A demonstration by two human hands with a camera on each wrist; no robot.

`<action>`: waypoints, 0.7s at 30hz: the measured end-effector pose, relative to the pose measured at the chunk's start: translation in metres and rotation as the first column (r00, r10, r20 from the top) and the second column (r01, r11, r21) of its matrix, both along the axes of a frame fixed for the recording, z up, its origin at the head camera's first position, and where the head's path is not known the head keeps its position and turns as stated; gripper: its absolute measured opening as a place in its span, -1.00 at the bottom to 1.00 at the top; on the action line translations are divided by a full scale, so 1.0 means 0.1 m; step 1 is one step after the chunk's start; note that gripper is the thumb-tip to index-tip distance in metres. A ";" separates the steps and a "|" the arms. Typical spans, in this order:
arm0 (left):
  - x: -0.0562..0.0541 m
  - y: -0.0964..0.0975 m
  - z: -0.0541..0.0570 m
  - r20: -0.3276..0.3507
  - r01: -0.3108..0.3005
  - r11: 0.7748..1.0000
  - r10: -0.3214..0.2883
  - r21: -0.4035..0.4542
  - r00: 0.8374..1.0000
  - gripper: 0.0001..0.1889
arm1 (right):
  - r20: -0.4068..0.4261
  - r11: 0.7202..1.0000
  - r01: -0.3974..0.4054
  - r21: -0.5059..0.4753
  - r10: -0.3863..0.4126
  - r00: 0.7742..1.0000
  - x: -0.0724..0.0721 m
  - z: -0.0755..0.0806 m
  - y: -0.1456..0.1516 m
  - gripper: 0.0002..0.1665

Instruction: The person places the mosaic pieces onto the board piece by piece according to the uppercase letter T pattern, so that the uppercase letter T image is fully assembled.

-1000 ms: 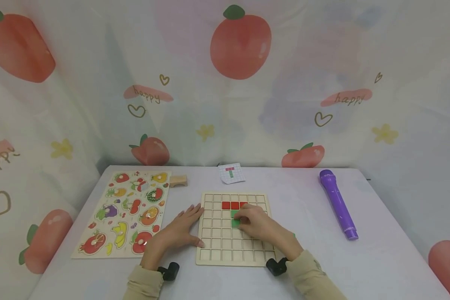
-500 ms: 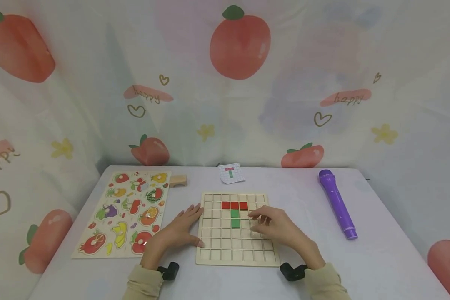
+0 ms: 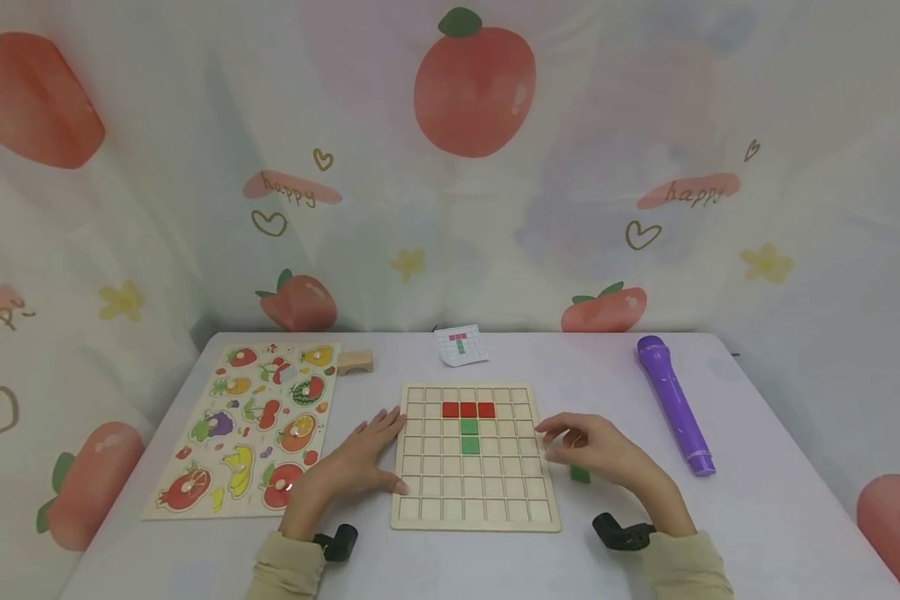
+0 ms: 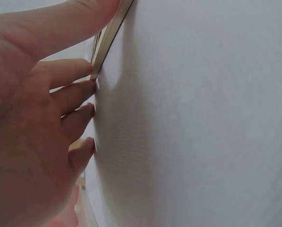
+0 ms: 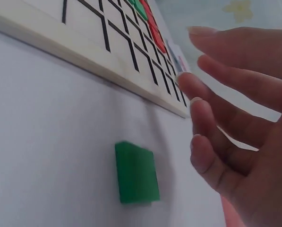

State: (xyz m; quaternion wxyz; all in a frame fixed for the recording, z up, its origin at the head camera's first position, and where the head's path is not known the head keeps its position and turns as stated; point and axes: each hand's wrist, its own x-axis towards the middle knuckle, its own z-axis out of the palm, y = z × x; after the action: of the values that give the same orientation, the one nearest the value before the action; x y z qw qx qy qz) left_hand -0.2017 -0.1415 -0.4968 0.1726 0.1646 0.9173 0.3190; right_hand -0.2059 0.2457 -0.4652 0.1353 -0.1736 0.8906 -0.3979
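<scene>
A wooden grid board (image 3: 429,487) lies flat on the table. Three red tiles (image 3: 468,410) form a row on it, with two green tiles (image 3: 469,436) in a column below the middle one. My left hand (image 3: 348,462) rests at the board's left edge, fingers extended, thumb and fingertips against the edge. Just off the board's right side, my right hand (image 3: 596,446) hovers with thumb and fingers apart and nothing between them. A loose green tile (image 5: 137,172) lies on the table beneath that hand, partly covered by it in the head view.
A paper card (image 3: 461,346) with a red and green T pattern lies behind the board. On the left are a fruit peg puzzle (image 3: 258,425) and a small wooden block (image 3: 356,362). A purple toy microphone (image 3: 675,404) lies at the right.
My right hand has left the lower green tile on the board and moved right, past the board's edge, its fingers parted. The loose green tile has come into sight. My left hand stays put.
</scene>
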 end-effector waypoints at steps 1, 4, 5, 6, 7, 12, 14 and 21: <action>0.00 0.00 0.00 -0.001 -0.002 1.000 0.002 -0.001 1.000 0.11 | 0.014 1.000 -0.010 -0.002 0.010 1.000 0.00 0.00 0.04 -0.55; 0.00 0.00 0.01 -0.003 -0.002 1.000 0.002 -0.004 1.000 0.11 | 0.049 1.000 -0.017 -0.003 0.017 0.999 0.00 -0.02 0.16 -0.55; 0.01 0.00 0.01 -0.003 -0.001 1.000 0.001 -0.004 1.000 0.11 | 0.058 1.000 -0.014 -0.004 0.015 0.998 0.00 -0.04 0.20 -0.56; 0.01 0.00 0.01 -0.002 0.000 1.000 0.000 -0.004 1.000 0.11 | 0.064 1.000 -0.010 -0.006 0.011 0.998 -0.01 -0.06 0.24 -0.56; 0.01 0.00 0.01 -0.002 0.001 1.000 -0.001 -0.002 1.000 0.11 | 0.070 1.000 -0.004 -0.007 0.004 0.998 -0.01 -0.08 0.28 -0.57; 0.01 0.01 0.03 0.011 -0.005 1.000 0.005 -0.002 1.000 0.11 | 0.099 1.000 0.019 0.009 -0.020 0.995 -0.02 -0.12 0.42 -0.54; 0.01 0.01 0.04 0.015 -0.007 1.000 0.007 -0.002 1.000 0.12 | 0.106 1.000 0.013 0.018 -0.015 0.994 -0.01 -0.11 0.44 -0.52; 0.03 0.01 0.07 0.025 -0.002 1.000 0.002 0.012 1.000 0.11 | 0.096 0.999 -0.036 0.018 0.034 0.995 0.02 -0.12 0.44 -0.52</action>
State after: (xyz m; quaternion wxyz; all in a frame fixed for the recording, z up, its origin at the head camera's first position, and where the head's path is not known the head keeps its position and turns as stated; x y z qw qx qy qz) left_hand -0.1992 -0.1406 -0.4893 0.1829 0.1608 0.9133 0.3265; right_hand -0.2036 0.2898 -0.4776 0.1865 -0.1687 0.8839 -0.3944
